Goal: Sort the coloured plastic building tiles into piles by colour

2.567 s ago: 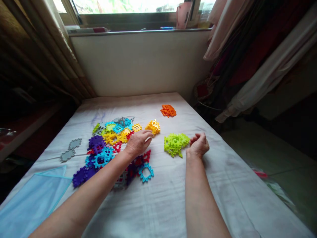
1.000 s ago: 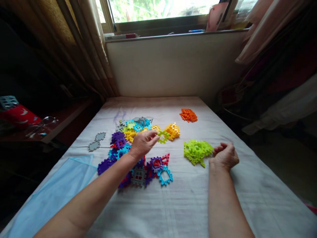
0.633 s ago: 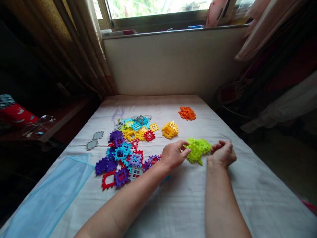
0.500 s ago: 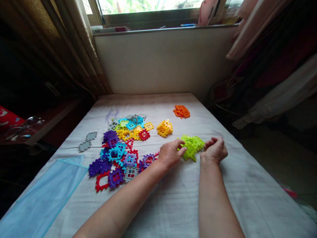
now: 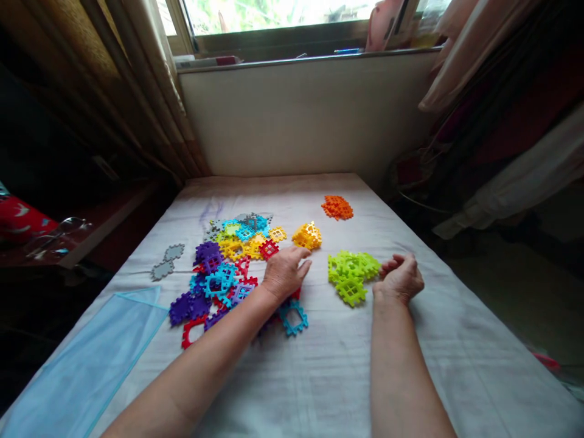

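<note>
My left hand [image 5: 286, 274] hangs over the right side of a mixed pile of toothed plastic building tiles, thumb and fingers apart and nothing seen in them. Just below it lies a blue frame tile [image 5: 294, 317]; beyond it is a red window tile [image 5: 269, 249]. My right hand [image 5: 400, 280] rests on its side, fingers loosely curled, with no tile visible in it. Its fingertips are close to the lime green tile heap [image 5: 353, 271]. Purple tiles [image 5: 187, 307] and light blue tiles [image 5: 220, 280] lie in the mixed pile, partly hidden by my left forearm.
A yellow tile stack [image 5: 307, 236] and an orange tile heap [image 5: 337, 207] lie farther back on the white sheet [image 5: 328, 377]. Two grey tiles [image 5: 168, 261] lie at the left, near a light blue mesh bag [image 5: 91, 365]. A wall and window sill [image 5: 301, 59] stand behind.
My left hand has moved left from the lime green heap to the mixed pile. One lime green tile now lies flat at that heap's front. My right hand has stayed beside it.
</note>
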A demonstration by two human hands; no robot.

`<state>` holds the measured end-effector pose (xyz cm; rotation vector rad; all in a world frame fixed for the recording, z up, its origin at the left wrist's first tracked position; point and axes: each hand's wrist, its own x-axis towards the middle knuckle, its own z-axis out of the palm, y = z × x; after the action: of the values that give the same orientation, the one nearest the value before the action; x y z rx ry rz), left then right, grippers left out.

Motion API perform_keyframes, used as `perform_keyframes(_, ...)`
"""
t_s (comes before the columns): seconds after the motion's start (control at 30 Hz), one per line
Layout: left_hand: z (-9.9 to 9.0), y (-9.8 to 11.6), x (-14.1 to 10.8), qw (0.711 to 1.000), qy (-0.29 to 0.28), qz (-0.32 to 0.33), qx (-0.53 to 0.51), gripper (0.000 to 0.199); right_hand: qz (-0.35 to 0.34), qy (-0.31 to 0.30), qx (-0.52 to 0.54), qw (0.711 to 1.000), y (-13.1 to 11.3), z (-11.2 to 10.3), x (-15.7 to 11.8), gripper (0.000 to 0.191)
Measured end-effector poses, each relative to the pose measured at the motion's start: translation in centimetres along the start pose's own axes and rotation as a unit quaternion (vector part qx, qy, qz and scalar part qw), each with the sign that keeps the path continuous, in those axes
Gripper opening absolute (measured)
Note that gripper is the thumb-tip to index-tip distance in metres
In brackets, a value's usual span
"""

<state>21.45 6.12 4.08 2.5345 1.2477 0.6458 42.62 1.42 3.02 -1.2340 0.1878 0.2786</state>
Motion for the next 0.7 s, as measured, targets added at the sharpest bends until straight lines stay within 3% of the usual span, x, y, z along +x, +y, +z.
perform_keyframes(0.07,-1.8,-3.0,0.3,0.999,0.018,-0.004,0.05,0.022,-0.004,-0.001,0.0,1.0,0.0,0.0,0.0,0.015)
perform_keyframes(0.17,-4.5,-7.5,0.2,0.986,0.006,-0.067,0.151,0.031,-0.014,-0.003,-0.005,1.0,0.2,0.0,0.1,0.014)
perform_keyframes(0.3,-6.7,-11.7,-1.6,0.944,-0.086,-0.201,0.247,0.061,-0.029,-0.013,-0.017,0.999,0.5,-0.1,0.3,0.015)
perform_keyframes(0.43,-7.9,-13.3,-4.0,0.936,-0.147,-0.208,0.242,0.058,-0.027,-0.012,-0.016,0.999,0.7,-0.1,0.4,0.014)
perform_keyframes(0.57,-9.8,-13.6,-4.9,0.944,-0.123,-0.21,0.224,0.04,-0.034,-0.015,-0.019,0.999,0.7,-0.1,0.3,0.013)
perform_keyframes(0.7,-11.7,-14.4,-3.9,0.924,-0.103,-0.275,0.244,0.043,-0.04,-0.019,-0.02,0.999,0.8,0.0,0.2,0.013)
